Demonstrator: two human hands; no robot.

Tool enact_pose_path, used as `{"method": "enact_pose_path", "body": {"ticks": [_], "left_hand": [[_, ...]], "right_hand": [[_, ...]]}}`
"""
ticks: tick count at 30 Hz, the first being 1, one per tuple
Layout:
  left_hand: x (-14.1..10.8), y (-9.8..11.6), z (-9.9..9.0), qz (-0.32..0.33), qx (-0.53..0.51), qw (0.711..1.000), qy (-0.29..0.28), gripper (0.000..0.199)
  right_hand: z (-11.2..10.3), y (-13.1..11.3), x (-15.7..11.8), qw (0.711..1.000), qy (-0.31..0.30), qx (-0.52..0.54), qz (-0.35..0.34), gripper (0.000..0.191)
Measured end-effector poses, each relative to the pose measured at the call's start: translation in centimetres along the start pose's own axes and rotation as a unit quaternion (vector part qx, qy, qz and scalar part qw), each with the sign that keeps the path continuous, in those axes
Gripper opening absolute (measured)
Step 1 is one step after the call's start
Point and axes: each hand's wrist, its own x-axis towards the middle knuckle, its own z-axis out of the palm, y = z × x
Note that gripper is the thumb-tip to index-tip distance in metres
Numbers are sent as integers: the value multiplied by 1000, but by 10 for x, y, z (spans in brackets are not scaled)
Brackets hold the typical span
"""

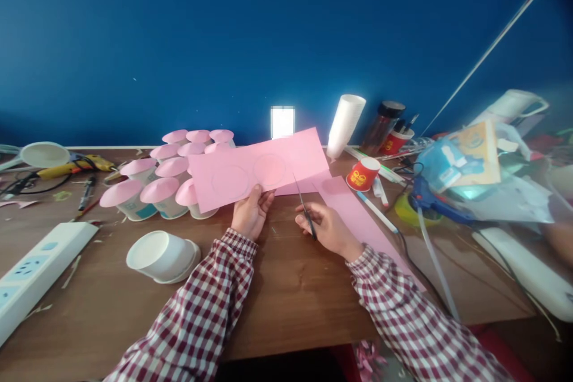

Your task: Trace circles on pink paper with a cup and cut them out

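Observation:
My left hand (pixel 252 212) pinches the lower edge of a pink paper sheet (pixel 304 152), holding it up above the table. Two circles are drawn in outline on its left and middle part. In my right hand (pixel 329 227) is a pair of scissors (pixel 307 215), the blades pointing up near the sheet's lower edge. Whether the blades touch the paper I cannot tell. More pink paper (pixel 358 221) lies under and beside my right hand. Left of the sheet stand several paper cups with pink cone tops (pixel 160 190), partly hidden behind it.
A white tub (pixel 156 253) stands near my left forearm, and a power strip (pixel 40 268) lies far left by a yellow glue gun (pixel 76 166). Stacked white cups (pixel 347 122), a red cup (pixel 363 174), a blue-handled tool (pixel 434 203) and plastic bags (pixel 465 161) crowd the right.

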Motion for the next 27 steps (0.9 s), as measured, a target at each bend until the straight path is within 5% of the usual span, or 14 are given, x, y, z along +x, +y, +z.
{"method": "enact_pose_path", "body": {"ticks": [27], "left_hand": [[-9, -3, 3, -39, 35, 999, -1, 4]], "right_hand": [[0, -5, 6, 998, 23, 40, 40, 39]]}}
